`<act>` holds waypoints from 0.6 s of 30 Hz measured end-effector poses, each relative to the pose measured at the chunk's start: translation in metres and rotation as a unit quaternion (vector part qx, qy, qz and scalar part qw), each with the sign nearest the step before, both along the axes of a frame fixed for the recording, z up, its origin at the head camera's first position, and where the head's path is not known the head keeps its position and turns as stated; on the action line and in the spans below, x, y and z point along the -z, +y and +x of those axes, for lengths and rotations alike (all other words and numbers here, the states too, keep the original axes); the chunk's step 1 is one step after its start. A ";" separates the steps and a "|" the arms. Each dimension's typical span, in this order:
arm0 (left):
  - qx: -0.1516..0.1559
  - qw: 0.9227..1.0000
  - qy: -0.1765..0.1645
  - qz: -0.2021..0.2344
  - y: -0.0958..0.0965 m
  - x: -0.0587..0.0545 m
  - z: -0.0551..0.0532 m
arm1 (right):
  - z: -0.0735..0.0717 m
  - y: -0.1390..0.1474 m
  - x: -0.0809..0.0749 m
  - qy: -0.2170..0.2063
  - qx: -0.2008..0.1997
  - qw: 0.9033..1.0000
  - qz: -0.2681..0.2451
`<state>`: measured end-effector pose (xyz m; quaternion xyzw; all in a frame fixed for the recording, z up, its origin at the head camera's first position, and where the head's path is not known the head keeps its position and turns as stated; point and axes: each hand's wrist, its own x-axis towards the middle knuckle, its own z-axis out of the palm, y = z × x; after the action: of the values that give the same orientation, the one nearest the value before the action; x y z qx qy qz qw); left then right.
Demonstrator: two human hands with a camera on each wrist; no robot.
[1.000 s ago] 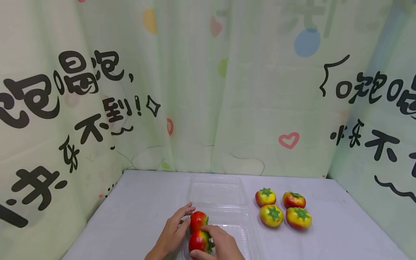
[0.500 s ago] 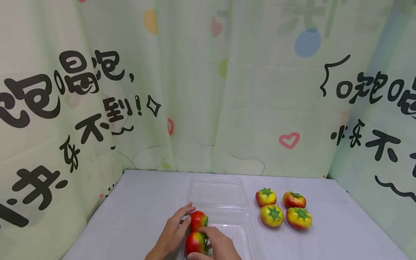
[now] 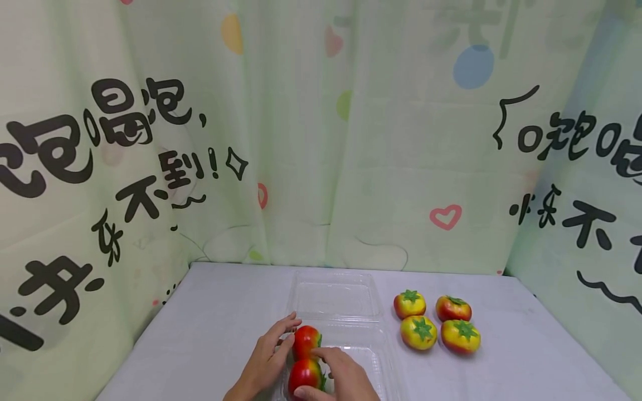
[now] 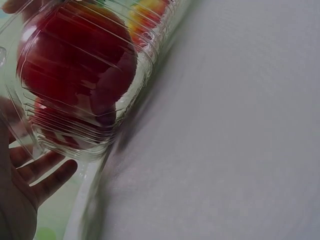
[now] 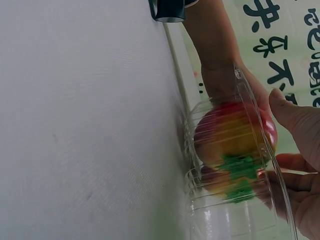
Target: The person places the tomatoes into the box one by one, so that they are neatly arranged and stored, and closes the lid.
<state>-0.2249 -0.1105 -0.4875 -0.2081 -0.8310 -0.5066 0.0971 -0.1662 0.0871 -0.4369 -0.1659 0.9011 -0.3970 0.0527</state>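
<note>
Two red tomatoes with green calyxes lie on their sides at the left of a clear plastic clamshell box [image 3: 368,365]. My right hand [image 3: 346,374] reaches over the box and holds the near tomato [image 3: 303,374], thumb on its near side and a finger at the far side. The far tomato [image 3: 304,341] sits just beyond it. My left hand [image 3: 264,356] rests along the box's left side, fingers extended beside the far tomato. In the left wrist view, left-hand fingers [image 4: 52,182] show outside the ribbed wall. The right wrist view shows both green calyxes [image 5: 240,172] through the plastic.
The box's lid [image 3: 333,298] lies folded back flat behind it. Several yellow-red tomatoes [image 3: 418,332] stand grouped on the white table [image 3: 225,312] to the right. A printed curtain [image 3: 301,139] closes off the back and sides.
The near tomato has shifted left in my right hand, then slightly back right. My left hand and the other tomatoes have stayed in place.
</note>
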 end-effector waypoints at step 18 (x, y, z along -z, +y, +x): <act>0.003 1.000 -0.006 0.001 0.000 -0.002 0.000 | -0.001 0.038 -0.008 0.014 0.063 0.998 0.016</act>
<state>-0.2248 -0.1104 -0.4850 -0.2079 -0.8305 -0.5087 0.0909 -0.1676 0.1250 -0.4284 -0.1137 0.9165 -0.3831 0.0175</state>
